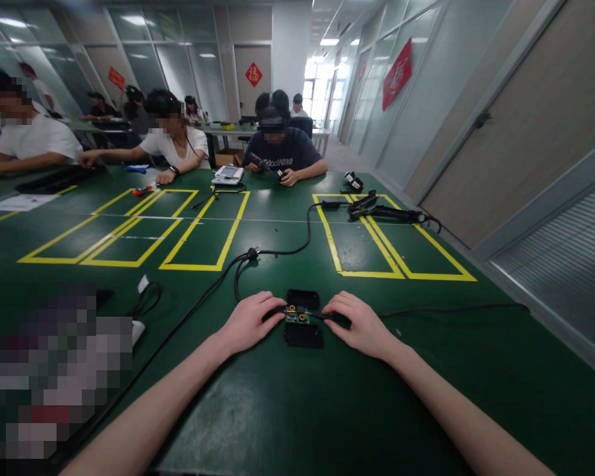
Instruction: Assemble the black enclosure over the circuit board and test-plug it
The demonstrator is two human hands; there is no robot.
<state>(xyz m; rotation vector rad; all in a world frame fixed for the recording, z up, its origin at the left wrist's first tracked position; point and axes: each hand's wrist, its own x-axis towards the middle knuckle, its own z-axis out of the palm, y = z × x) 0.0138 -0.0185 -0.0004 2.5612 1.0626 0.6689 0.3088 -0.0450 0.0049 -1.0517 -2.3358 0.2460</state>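
Note:
A small green circuit board (pixel 297 318) with copper coils lies between my hands. Just beyond it sits one black plastic case half (pixel 303 298), and a second case half (pixel 303 337) lies on the near side. My left hand (pixel 252 324) is closed at the board's left end, thumb and fingers pinching a short black cable there, mostly hidden by the fingertips. On the other side, my right hand (pixel 361 325) pinches the black cable (pixel 318 315) that leaves the board's right end. A black cord (pixel 446 309) runs from behind this hand to the table's right edge.
A power plug (pixel 252 254) and black cord cross the green table (pixel 277 423) beyond my hands. Yellow tape rectangles (pixel 193 267) mark its surface. A black folded stand-like item (pixel 387 211) lies far right. Co-workers (pixel 287 155) sit opposite; a blurred patch covers the lower left.

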